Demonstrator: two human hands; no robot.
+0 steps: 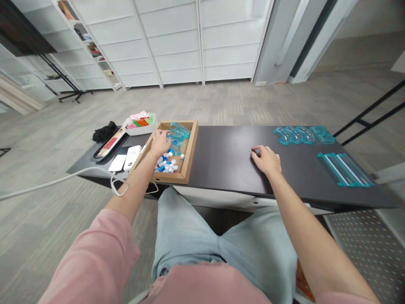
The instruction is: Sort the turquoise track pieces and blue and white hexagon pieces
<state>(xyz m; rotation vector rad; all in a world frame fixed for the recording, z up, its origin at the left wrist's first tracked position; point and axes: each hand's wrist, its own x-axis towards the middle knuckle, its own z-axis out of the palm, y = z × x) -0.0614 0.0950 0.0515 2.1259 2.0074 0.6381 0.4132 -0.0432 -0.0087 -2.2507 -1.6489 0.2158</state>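
My left hand [160,142] is inside a shallow cardboard box [190,158], at the left edge of a heap of clear blue plastic pieces [179,131]. Its fingers are bent, with a gap between forefinger and thumb, and nothing shows gripped there. Nearer to me in the same box lie several small white and blue caps [167,164]. On the dark table [224,152], my right hand [268,159] rests with thumb and fingers closed round a small black object [255,152], mostly hidden by the hand.
At the table's right lie rows of blue clear curved pieces [303,135] and long blue clear pieces [345,169]. To the left are a white basket [141,124] of colourful packets, a black tray [109,145], a white device [132,157], black cloth [104,131] and a white cable [79,171].
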